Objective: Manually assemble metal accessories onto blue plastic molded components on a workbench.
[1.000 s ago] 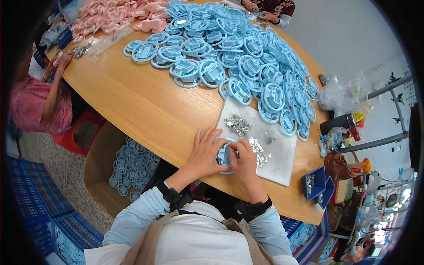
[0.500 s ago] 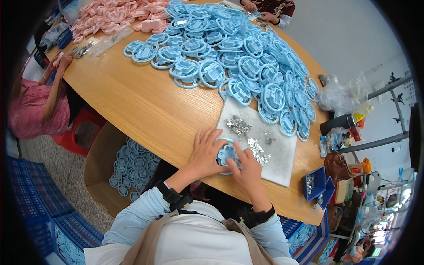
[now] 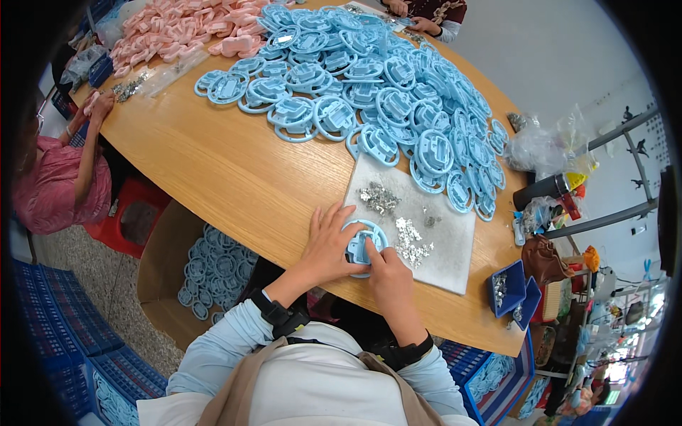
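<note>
A round light-blue plastic part (image 3: 377, 233), a ring with a raised boxy middle, lies at the table's near edge, on the corner of a grey-white mat (image 3: 449, 248). My left hand (image 3: 325, 247) holds it from the left, thumb and index finger around the ring, the other fingers stretched over the tabletop. My right hand (image 3: 392, 278) is closed, its fingers curled, with a fingertip pressed on the part's middle; anything between those fingers is too small to make out. Beyond the hands, small shiny metal pieces (image 3: 410, 245) and a darker heap of metal pieces (image 3: 380, 199) rest on the mat.
A large pile of blue ring parts (image 3: 398, 106) covers the table's far side, with pink parts (image 3: 188, 32) behind left. Blue bins (image 3: 506, 290) stand right, near a dark flask (image 3: 541, 192). A cardboard box (image 3: 160, 284) of blue parts sits below left. Co-workers sit left and across.
My right hand has drawn its fingers in, from spread over the part to curled with a fingertip on its middle. More of the ring shows. My left hand stays nearly in place.
</note>
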The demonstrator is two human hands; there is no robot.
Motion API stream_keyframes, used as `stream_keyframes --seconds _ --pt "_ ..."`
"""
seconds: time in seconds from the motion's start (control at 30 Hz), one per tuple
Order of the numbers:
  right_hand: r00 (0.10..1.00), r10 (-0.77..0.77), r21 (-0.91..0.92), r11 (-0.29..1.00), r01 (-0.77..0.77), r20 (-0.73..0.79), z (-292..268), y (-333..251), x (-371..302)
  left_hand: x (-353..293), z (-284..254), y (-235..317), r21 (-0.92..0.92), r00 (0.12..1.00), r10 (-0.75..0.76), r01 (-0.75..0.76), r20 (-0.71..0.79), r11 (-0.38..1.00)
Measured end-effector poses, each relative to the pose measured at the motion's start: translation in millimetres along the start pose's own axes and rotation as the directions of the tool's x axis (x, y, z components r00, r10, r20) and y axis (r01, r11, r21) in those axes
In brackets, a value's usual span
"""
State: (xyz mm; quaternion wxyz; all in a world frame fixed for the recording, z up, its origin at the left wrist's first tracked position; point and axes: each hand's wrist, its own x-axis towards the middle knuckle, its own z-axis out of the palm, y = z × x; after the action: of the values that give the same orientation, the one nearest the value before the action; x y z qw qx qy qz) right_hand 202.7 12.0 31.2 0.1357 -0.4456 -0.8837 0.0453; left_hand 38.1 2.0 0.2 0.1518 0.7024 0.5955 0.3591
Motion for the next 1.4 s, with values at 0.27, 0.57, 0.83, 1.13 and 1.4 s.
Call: stream_keyframes --seconds 0.27,0.57,0.83,1.13,1.4 --pt "0.998 -0.052 -0.042 0.998 0.051 -0.038 2.6 -0.2 1.5 -0.4 -0.4 1.2 -0.004 1.000 -0.017 0.017 0.013 1.000" --pt "0.990 -0.124 -0.246 0.959 0.138 0.073 -0.6 -10.0 8.5 -2.2 10.6 -4.1 0.029 1.000 0.009 -0.008 -0.010 1.000" --pt "0.940 0.294 0.454 0.871 -0.188 -0.174 -17.3 2.4 4.8 -15.8 -6.0 10.5 -0.229 0.991 0.026 -0.056 -0.133 0.972" --pt "0.943 0.318 0.890 0.396 -0.227 0.099 -1.0 20.4 -6.7 -8.3 -24.1 3.0 -0.721 0.803 -0.218 0.595 0.555 0.355" --pt "0.940 0.297 0.902 0.337 -0.270 0.171 4.4 24.8 -15.0 2.9 -29.4 4.0 -0.680 0.730 -0.216 0.683 0.649 0.268"
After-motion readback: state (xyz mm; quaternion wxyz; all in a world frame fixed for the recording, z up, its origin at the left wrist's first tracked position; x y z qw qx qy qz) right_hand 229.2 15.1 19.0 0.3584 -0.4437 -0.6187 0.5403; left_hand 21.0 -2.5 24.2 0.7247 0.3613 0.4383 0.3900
